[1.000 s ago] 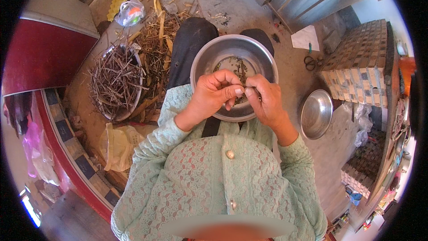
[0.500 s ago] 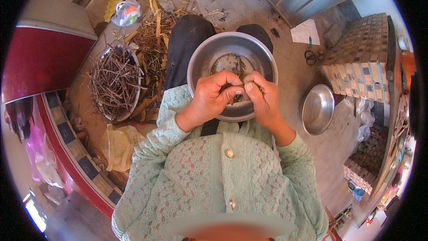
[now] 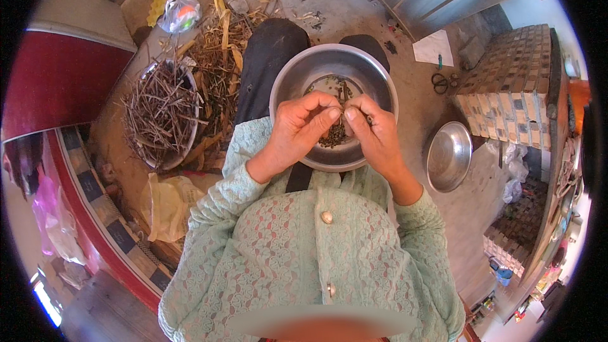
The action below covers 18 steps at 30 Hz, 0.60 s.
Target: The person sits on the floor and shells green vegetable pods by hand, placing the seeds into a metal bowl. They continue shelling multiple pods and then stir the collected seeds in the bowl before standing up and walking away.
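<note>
A round metal basin (image 3: 279,82) rests on my lap. Small greenish-brown beans (image 3: 332,139) lie in its bottom, with a few thin dark pods (image 3: 344,90) toward its far side. Over the basin, my left hand (image 3: 296,128) and my right hand (image 3: 379,136) meet with thumbs and fingertips pinched. Between them is what looks like a slim dry bean pod, mostly covered by the fingers. Left of my leg stands a tub heaped with long dark dry pods (image 3: 161,114).
Dry stalks and husks (image 3: 218,76) litter the floor beyond the heaped tub. A plastic bag (image 3: 179,14) lies farther off, and a yellowish bag (image 3: 170,208) nearer. At right are an unused metal basin (image 3: 449,157), scissors (image 3: 439,82), white paper (image 3: 433,49) and a brick structure (image 3: 506,85).
My fingertips have moved slightly away from me, and the thumbs have shifted upward at the pinch. More beans show beneath my hands.
</note>
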Each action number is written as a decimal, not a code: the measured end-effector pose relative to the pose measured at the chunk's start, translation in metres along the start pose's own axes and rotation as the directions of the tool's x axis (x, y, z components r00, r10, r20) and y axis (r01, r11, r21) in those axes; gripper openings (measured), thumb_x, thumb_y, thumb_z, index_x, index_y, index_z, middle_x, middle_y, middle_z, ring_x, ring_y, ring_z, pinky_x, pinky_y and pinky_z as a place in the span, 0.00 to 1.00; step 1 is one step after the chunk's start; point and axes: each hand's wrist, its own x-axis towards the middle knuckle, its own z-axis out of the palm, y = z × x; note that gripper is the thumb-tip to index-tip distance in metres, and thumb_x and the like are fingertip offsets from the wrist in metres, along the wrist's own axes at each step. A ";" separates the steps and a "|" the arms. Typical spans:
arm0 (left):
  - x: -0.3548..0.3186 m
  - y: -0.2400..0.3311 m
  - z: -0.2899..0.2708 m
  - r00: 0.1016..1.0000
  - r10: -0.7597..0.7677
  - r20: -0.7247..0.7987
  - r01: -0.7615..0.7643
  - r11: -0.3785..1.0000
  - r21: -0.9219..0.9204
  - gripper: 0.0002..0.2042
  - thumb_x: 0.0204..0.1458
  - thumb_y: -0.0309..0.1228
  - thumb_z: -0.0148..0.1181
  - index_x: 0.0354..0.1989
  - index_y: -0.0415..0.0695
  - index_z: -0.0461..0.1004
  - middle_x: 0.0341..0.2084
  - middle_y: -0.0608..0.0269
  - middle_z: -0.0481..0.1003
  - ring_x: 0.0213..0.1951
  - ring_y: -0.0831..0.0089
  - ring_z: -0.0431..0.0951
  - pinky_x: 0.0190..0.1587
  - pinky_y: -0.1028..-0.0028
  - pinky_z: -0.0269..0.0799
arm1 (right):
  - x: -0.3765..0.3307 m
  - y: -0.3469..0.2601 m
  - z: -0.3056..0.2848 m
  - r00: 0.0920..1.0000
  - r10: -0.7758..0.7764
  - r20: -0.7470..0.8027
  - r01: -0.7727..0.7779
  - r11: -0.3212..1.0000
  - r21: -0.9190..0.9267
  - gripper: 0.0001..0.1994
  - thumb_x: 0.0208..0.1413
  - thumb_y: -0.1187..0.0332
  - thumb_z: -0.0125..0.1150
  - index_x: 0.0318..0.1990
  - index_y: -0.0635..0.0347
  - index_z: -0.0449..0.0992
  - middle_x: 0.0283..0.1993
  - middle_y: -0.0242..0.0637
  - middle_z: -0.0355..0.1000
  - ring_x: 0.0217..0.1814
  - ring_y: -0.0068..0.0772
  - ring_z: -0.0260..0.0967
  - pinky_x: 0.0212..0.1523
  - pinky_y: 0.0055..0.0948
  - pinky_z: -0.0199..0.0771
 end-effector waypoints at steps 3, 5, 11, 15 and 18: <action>0.001 -0.003 0.004 0.991 0.127 -0.046 -0.123 0.988 0.090 0.05 0.57 0.28 0.53 0.33 0.40 0.72 0.20 0.72 0.70 0.20 0.89 0.65 0.21 0.86 0.60 | 0.000 -0.004 0.001 1.000 -0.019 0.016 0.020 0.999 -0.029 0.10 0.59 0.65 0.52 0.34 0.63 0.69 0.23 0.34 0.66 0.24 0.21 0.62 0.27 0.23 0.64; 0.001 -0.005 0.002 0.985 0.164 -0.044 -0.158 0.980 0.125 0.05 0.57 0.28 0.53 0.32 0.40 0.72 0.19 0.72 0.70 0.20 0.88 0.65 0.21 0.86 0.60 | 0.001 -0.004 0.002 0.998 -0.060 0.022 0.061 0.996 -0.065 0.09 0.58 0.66 0.54 0.34 0.63 0.69 0.23 0.35 0.66 0.24 0.21 0.62 0.27 0.22 0.65; -0.003 0.004 -0.003 1.000 0.031 0.000 -0.031 0.999 -0.034 0.05 0.56 0.27 0.54 0.31 0.40 0.71 0.18 0.72 0.70 0.20 0.88 0.66 0.21 0.85 0.61 | 0.002 -0.001 0.006 0.988 -0.150 0.036 0.153 0.985 -0.085 0.07 0.55 0.69 0.56 0.34 0.63 0.68 0.25 0.37 0.66 0.24 0.23 0.62 0.27 0.23 0.65; -0.004 0.002 0.000 0.958 0.285 -0.030 -0.266 0.925 0.271 0.05 0.55 0.27 0.55 0.29 0.38 0.71 0.18 0.69 0.70 0.21 0.86 0.67 0.23 0.83 0.63 | 0.000 -0.006 0.007 0.989 -0.146 0.038 0.149 0.984 -0.097 0.06 0.53 0.71 0.55 0.34 0.63 0.67 0.25 0.39 0.65 0.25 0.26 0.62 0.28 0.25 0.64; -0.007 0.013 -0.002 0.967 0.254 -0.015 -0.239 0.926 0.293 0.03 0.52 0.23 0.56 0.29 0.36 0.71 0.22 0.61 0.71 0.24 0.75 0.70 0.27 0.77 0.66 | 0.000 -0.010 0.007 0.988 -0.146 0.045 0.150 0.984 -0.101 0.05 0.53 0.71 0.54 0.34 0.63 0.67 0.25 0.39 0.64 0.25 0.27 0.62 0.28 0.25 0.64</action>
